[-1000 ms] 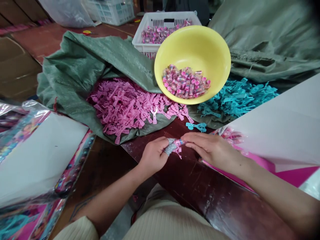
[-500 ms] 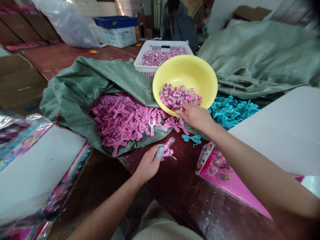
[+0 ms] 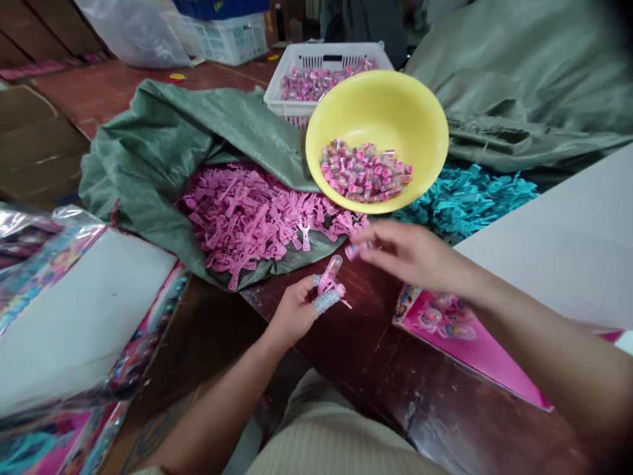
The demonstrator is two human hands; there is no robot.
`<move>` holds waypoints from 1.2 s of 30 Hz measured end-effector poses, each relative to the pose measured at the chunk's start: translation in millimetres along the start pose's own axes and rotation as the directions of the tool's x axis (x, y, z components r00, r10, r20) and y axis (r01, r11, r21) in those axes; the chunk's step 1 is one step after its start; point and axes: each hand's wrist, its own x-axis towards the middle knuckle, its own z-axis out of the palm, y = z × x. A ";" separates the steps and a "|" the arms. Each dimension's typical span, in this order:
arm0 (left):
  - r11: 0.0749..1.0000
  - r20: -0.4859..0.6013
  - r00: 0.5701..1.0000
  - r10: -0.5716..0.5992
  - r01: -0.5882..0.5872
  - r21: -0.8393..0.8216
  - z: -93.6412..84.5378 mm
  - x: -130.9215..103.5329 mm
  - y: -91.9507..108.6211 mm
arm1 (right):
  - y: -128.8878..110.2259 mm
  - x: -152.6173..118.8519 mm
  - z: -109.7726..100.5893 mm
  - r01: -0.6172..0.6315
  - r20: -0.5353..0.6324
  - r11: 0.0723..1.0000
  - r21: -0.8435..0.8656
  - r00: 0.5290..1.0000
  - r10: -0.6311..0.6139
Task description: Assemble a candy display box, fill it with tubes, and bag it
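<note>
My left hand, with silvery tape on its thumb and a finger, pinches a pink plastic toy piece with a clear domed tube standing up from it. Close by on the right, my right hand holds a small clear capsule with a pink end at its fingertips. Beyond that hand, a yellow basin contains many similar pink-and-clear capsules. A green woven sack lies open around a heap of pink plastic pieces.
Teal plastic pieces spill from another sack at the right. Behind the basin stands a white basket of capsules. A pink printed package lies right on the dark red table; white-backed packages are at left.
My right hand has come out of the basin toward my left hand, bringing a capsule. The left hand's grip has turned, showing more of the pink piece. The view has tilted down.
</note>
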 end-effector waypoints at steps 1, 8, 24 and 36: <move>0.999 0.031 0.999 -0.006 0.007 -0.035 1.0 -1.2 3.2 | -8.2 -22.9 3.7 0.021 0.023 0.998 0.063 0.999 -0.022; 0.995 0.238 0.966 0.095 -0.086 -0.050 18.7 -5.4 18.6 | -29.0 -98.9 19.2 0.056 -0.120 0.997 0.049 0.992 -0.050; 0.617 0.336 0.794 0.507 -0.607 0.501 40.2 -16.3 27.6 | -37.3 -138.4 15.0 -0.364 -0.047 0.855 0.368 0.911 0.409; 0.766 0.429 0.811 0.398 -0.551 0.331 101.5 -7.1 45.3 | -23.7 -206.5 -21.5 -0.281 -0.293 0.952 0.122 0.906 0.305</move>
